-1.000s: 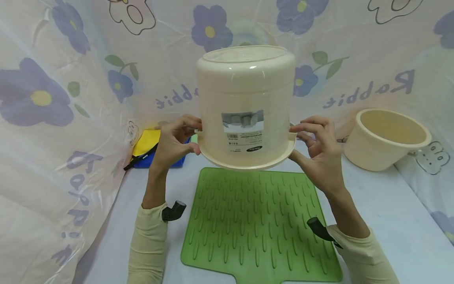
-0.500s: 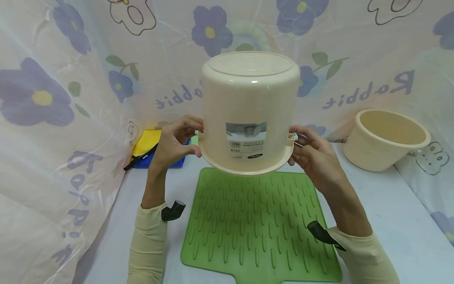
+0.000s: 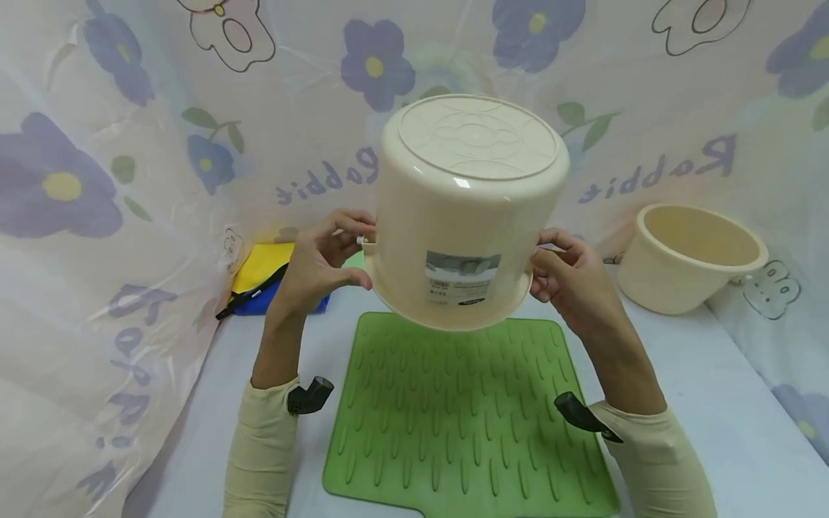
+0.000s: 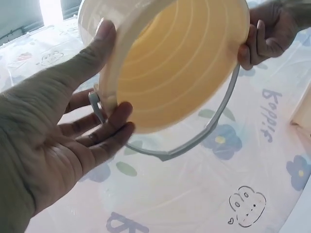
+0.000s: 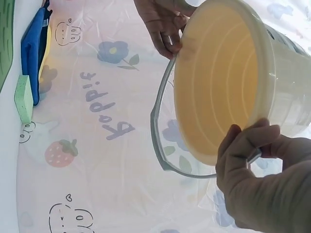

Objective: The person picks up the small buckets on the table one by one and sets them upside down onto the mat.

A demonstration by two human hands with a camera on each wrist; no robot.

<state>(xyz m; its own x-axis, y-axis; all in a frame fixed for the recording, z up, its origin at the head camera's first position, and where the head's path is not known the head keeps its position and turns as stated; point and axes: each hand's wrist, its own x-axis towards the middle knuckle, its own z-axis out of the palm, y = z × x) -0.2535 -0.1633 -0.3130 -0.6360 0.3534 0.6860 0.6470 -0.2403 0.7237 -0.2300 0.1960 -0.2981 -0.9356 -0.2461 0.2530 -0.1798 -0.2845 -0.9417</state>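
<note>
A cream plastic bucket (image 3: 466, 216) is held upside down in the air, its base tilted towards me and a printed label (image 3: 463, 278) on its side. My left hand (image 3: 327, 255) grips the rim at the left handle joint, thumb outside and fingers at the edge. On the opposite side my right hand (image 3: 570, 280) pinches the rim by the other joint. Both wrist views look into the ribbed inside of the bucket (image 4: 184, 63). A grey bail handle (image 5: 156, 126) hangs from the rim, mostly hidden in the head view.
Below the bucket lies a green ridged mat (image 3: 466, 432) on a white table. Another cream bucket (image 3: 673, 273) stands upright at the back right. A yellow and blue pouch (image 3: 262, 277) with a black strap lies at the back left, and a light green block (image 5: 23, 99) sits beside it.
The bucket has tipped so more of its base faces me, and its base has swung right. My right hand has shifted from spread fingers to a closer pinch on the rim.
</note>
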